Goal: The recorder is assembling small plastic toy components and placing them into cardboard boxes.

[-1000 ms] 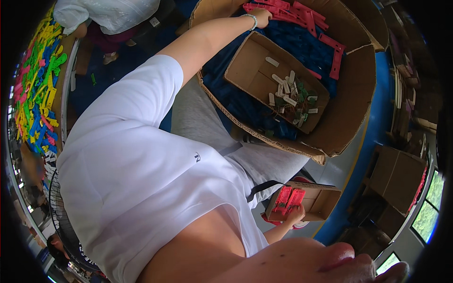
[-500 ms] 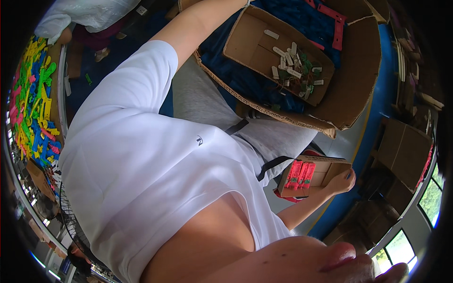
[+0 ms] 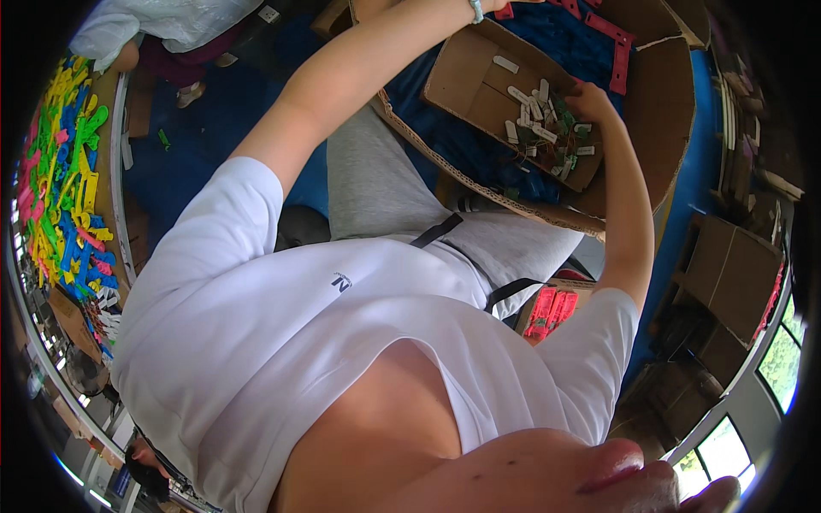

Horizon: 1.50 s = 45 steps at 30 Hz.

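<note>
The right hand (image 3: 588,101) reaches to the far right rim of a small open cardboard tray (image 3: 479,81), its fingers curled at the edge just beside a heap of small white tags (image 3: 537,111) mixed with green and dark bits; whether the fingertips pinch a tag or only touch the pile cannot be told, since the back of the hand hides them. The tags lie inside the tray, mostly in its right half, directly to the left of and below that hand. The tray itself rests on blue plastic pieces (image 3: 453,141) inside a large cardboard box (image 3: 658,128), where several red flat pieces (image 3: 617,51) lie along the far side. The left arm stretches up across the tray's left side, a pale bracelet (image 3: 475,8) on its wrist, and the left hand runs out past the top edge, so its grip is not visible. Low beside the person's right side sits a smaller carton holding red-pink pieces (image 3: 552,309). On a table at the far left lie many yellow, blue, green and pink plastic shapes (image 3: 64,184).
</note>
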{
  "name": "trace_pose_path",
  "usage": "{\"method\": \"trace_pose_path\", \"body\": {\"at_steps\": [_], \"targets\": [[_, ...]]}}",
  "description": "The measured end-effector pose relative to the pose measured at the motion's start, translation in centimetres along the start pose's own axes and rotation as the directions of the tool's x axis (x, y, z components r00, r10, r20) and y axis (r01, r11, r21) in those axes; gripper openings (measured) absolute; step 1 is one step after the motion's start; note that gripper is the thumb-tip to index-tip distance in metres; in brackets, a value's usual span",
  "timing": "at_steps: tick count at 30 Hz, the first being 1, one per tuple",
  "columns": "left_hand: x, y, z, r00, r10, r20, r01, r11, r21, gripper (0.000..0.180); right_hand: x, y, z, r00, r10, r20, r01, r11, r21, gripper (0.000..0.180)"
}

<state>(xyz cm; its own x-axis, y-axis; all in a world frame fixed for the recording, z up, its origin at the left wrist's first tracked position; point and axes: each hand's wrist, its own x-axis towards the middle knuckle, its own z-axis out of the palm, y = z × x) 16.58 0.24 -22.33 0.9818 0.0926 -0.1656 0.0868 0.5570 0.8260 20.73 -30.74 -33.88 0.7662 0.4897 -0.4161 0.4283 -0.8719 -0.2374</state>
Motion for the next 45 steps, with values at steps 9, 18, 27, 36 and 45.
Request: {"method": "trace_pose_path", "body": {"at_steps": [9,18,27,36,45], "targets": [[-5.4,-4.2,-2.7,0.966,0.019,0.257,0.093,0.905,-0.416,0.046,1.7,-5.0,6.2,0.956,0.006,-0.292,-0.040,0.993,-0.113,0.035],[-4.8,-6.8,-3.0,0.910,0.249,0.330,-0.413,0.495,0.764,0.032,-2.6,-8.6,-2.4,0.910,-0.235,-0.342,0.370,0.833,0.411,0.028],[-5.2,-6.1,-2.6,0.810,0.371,0.454,-0.577,0.370,0.728,0.024,-5.5,-12.8,-6.1,0.941,-0.023,-0.338,0.322,0.373,0.870,0.024],[-7.0,-5.7,-0.6,0.839,0.476,0.264,-0.487,0.442,0.754,0.021,-5.7,-14.9,-6.1,0.799,0.091,-0.594,0.439,0.586,0.681,0.027],[-8.3,-4.8,2.8,0.952,0.297,0.067,-0.300,0.954,0.030,0.020,-6.2,-16.1,-5.7,0.761,0.145,-0.632,0.646,-0.089,0.758,0.023]]}}
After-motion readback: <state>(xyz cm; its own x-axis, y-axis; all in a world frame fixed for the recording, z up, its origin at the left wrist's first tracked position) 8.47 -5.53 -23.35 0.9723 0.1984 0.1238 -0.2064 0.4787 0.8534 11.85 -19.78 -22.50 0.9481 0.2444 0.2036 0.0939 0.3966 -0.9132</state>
